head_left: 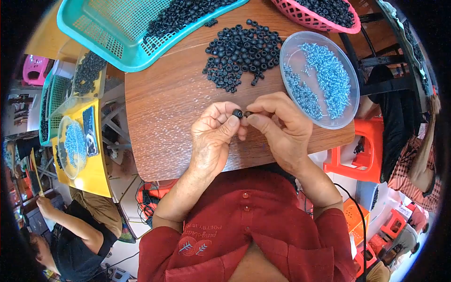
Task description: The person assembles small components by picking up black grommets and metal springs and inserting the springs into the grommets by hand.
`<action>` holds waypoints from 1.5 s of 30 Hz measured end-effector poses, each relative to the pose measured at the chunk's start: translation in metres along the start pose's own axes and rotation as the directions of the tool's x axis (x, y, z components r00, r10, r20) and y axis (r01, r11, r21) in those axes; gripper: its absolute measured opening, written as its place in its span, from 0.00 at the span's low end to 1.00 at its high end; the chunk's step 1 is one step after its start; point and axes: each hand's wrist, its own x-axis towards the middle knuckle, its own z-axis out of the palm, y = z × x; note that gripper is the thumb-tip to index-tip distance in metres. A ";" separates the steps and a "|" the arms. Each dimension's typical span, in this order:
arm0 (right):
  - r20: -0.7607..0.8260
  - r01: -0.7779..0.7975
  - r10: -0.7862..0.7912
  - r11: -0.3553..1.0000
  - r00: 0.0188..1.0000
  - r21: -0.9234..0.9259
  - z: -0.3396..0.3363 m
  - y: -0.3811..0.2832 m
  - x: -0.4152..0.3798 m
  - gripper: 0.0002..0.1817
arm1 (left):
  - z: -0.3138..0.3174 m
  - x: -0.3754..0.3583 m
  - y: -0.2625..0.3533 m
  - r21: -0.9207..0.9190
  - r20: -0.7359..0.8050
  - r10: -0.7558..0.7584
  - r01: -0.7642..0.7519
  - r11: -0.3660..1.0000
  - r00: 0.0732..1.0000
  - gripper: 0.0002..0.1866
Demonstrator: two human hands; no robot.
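Wood-grain worktop [164, 108] fills the foreground as the left hand [206, 141] pinches a black holed bead [238, 113] between its fingers, just beside a small dark piece [248, 114] pinched by the right hand [289, 134]. Close two-handed work appears under way; the next move likely calls for steady, aligned fingers. Beyond lie loose black beads [244, 51], a round clear plastic dish [355, 94] of blue beads [336, 80] and a teal mesh basket [94, 57].

Looks like a small workshop to me, the hand-assembly kind. There's a wooden worktable [164, 103] with a loose pile of black parts [242, 51], a teal basket [136, 58] and a round tray [354, 108] of tiny blue pieces, plus a yellow table [94, 174] off left with similar stuff and 1 person [70, 235] seated there.
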 end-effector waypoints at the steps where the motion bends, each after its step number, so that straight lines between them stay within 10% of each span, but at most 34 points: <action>1: 0.002 0.004 -0.004 1.000 1.000 0.016 0.000 0.000 0.001 0.10 | 0.001 0.000 0.000 0.000 0.001 -0.001 0.001 1.000 1.000 0.10; 22: 0.150 0.322 -0.293 0.917 0.944 -0.236 -0.011 0.006 0.013 0.11 | 0.005 0.002 0.009 0.130 -0.049 -0.091 0.096 0.987 0.995 0.09; 45: 0.114 0.223 -0.211 0.969 0.971 -0.106 -0.027 0.011 0.013 0.10 | 0.025 0.003 0.018 0.131 -0.019 -0.248 0.248 0.960 0.969 0.11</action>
